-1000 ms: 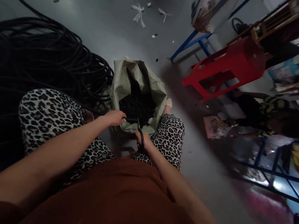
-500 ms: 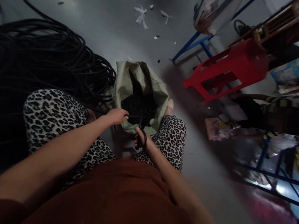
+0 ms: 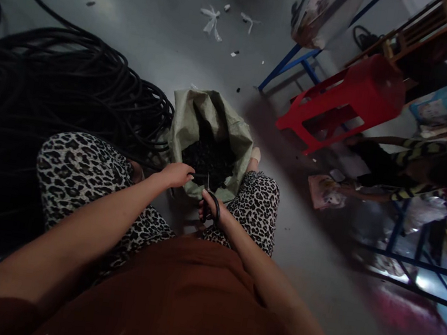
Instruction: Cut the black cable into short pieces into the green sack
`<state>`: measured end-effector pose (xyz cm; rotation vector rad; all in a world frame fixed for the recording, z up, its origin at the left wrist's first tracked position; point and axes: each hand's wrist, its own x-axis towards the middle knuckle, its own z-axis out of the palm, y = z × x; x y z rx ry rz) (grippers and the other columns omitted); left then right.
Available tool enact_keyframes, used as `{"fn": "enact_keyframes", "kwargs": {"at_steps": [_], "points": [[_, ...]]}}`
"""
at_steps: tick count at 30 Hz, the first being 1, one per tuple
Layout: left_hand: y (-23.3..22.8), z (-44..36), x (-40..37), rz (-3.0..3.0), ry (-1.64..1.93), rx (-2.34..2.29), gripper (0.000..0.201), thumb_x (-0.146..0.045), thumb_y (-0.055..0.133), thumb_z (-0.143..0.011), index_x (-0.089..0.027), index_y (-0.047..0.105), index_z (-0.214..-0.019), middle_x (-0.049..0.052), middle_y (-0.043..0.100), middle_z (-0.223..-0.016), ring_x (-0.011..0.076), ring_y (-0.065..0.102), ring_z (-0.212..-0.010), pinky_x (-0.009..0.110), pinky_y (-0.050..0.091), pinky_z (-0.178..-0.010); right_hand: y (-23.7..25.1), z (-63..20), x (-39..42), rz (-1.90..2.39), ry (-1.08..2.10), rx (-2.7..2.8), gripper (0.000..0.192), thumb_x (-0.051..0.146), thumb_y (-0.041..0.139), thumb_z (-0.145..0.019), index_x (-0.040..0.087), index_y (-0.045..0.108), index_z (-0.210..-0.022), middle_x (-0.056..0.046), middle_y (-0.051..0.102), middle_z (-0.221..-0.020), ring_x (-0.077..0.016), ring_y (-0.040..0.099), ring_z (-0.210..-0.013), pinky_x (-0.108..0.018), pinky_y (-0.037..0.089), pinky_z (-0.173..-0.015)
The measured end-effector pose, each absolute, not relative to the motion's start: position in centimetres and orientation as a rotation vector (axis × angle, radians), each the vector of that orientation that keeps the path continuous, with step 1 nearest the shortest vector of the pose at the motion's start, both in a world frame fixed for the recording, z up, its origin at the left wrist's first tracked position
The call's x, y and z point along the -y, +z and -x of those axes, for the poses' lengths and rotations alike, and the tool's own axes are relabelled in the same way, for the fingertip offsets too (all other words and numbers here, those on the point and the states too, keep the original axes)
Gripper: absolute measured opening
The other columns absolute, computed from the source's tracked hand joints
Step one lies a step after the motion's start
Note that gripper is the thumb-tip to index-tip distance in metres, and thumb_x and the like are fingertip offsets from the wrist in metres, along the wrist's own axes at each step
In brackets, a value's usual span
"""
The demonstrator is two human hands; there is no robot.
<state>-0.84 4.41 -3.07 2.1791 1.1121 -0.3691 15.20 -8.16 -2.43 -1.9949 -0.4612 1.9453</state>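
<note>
- Since the frame half a second earlier, the scissors [image 3: 218, 211] have been shifted slightly toward the left hand [image 3: 179, 174], and its fingertips have been brought slightly nearer the blades; at the right, the co-worker [image 3: 420, 160] has leaned farther from the sack [image 3: 179, 116], which has not been moved.
- The tube [image 3: 200, 175] is gripped in the left hand, its fingers closed, just over the near left edge of the sack. It seems to be pinched near its end so that only a short end is left free and steady.
- The scissors are gripped in the right hand [image 3: 210, 206], with the fingers curled round the handles, at the sack's near edge. The blades are pointed toward the far edge, seemingly so that the tube can be met crosswise.
- The tube's free end is thus placed between the two hands, beside the blades; whether it is touched by them cannot be told.
- The sack is stood open between the knees, probably to be kept within reach and beneath both hands. Black pieces [image 3: 210, 157] are held inside, below its rim.
- Coils [image 3: 73, 78] are heaped by the sack's left edge, on the left hand's side, perhaps so that tube can be fed easily.
</note>
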Motion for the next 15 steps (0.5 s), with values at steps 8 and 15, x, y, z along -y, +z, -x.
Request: {"fn": "enact_keyframes", "kwargs": {"at_steps": [8, 15], "points": [[-3.56, 0.77, -4.34, -2.183, -0.393, -1.074, 0.033, -0.034, 0.048, -0.088, -0.028, 0.067, -0.114, 0.004, 0.070, -0.112, 0.0217, 0.063, -0.103, 0.026, 0.046, -0.083, -2.41, -15.14, 8.15, 2.004, 1.942, 0.506, 0.047, 0.053, 0.039, -0.095, 0.012, 0.055, -0.078, -0.002, 0.056, -0.054, -0.0113, 0.054, -0.041, -0.018, 0.031, -0.039], [-3.53, 0.82, -4.24, -2.209, -0.415, -1.023, 0.031, -0.035, 0.050, -0.087, -0.031, 0.067, -0.113, 0.002, 0.071, -0.110, 0.0204, 0.063, -0.102, 0.025, 0.046, -0.082, -2.61, -15.27, 8.13, 2.038, 1.956, 0.523, 0.049, 0.056, 0.040, -0.094, 0.012, 0.055, -0.081, -0.003, 0.058, -0.056, -0.0113, 0.055, -0.043, -0.018, 0.031, -0.039]]}}
